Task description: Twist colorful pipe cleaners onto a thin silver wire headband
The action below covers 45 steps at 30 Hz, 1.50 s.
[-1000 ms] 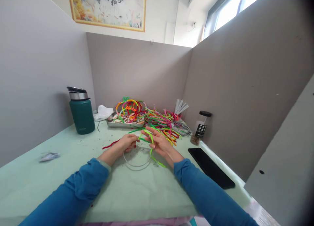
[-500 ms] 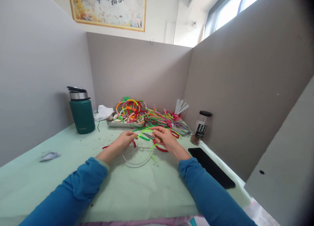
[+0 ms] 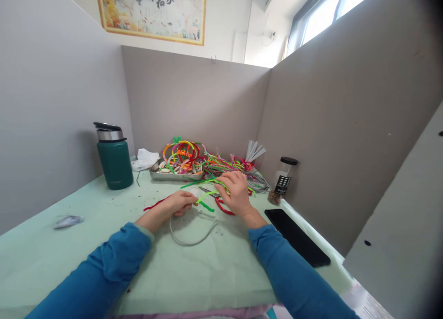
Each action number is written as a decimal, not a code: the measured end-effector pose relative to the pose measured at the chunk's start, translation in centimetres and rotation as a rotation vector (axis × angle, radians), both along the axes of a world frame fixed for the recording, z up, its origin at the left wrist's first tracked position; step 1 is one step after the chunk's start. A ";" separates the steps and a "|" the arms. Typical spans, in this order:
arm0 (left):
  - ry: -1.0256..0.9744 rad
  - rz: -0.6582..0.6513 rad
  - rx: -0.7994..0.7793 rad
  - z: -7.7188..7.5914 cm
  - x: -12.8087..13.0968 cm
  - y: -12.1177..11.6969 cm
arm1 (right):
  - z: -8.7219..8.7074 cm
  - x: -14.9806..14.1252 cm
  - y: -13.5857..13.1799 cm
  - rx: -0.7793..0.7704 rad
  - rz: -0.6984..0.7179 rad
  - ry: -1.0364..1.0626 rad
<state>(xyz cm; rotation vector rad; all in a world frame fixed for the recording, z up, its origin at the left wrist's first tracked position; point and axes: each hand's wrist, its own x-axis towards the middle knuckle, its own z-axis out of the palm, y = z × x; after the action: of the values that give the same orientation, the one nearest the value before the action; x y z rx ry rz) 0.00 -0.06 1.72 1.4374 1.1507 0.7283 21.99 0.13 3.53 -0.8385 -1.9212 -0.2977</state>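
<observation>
My left hand [image 3: 182, 202] is closed in a pinch on one end of a yellow-green pipe cleaner [image 3: 203, 198], together with a thin grey headband [image 3: 189, 244] whose curve hangs towards me. The pipe cleaner runs across to my right hand [image 3: 236, 192], whose curled fingers hold it farther along; part of it is hidden there. Beneath that hand lie red-handled scissors [image 3: 224, 206], blades pointing left. A short green pipe cleaner piece [image 3: 207, 207] rests between the hands. Beside my left hand is a red pipe cleaner [image 3: 155, 204].
At the back, a metal tray [image 3: 176, 176] holds finished colourful hoops and small pieces. A heap of pipe cleaners [image 3: 224, 164] lies beside it. A green bottle [image 3: 115, 164] stands left; a black-lidded jar [image 3: 282, 183] and a black phone [image 3: 297, 238] are right.
My right hand has turned and closed over the pipe cleaner, its back now upward. The headband's free end has lost the green strand that hung by it and has shifted slightly.
</observation>
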 end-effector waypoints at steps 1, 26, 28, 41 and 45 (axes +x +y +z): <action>-0.024 0.029 0.005 -0.1 -0.1 0.2 | 0.1 -0.2 -0.3 0.020 0.017 -0.007; -0.076 -0.002 0.062 -0.1 0.6 -0.3 | -4.1 -4.4 0.6 -0.406 0.269 0.171; -0.055 0.005 0.092 0.0 0.6 -0.4 | -4.2 -4.4 0.8 -0.418 0.271 0.194; 0.152 -0.010 0.429 -1.0 0.8 0.4 | -4.1 -4.9 1.0 -0.502 0.313 0.257; 0.162 0.008 0.441 -0.6 0.8 0.2 | -4.2 -4.7 1.2 -0.624 0.324 0.285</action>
<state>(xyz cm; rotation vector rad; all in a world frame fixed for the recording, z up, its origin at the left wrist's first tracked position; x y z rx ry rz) 0.81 0.18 1.11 1.8886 1.1638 0.9244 17.29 1.31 -0.64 -0.8834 -1.8513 0.6161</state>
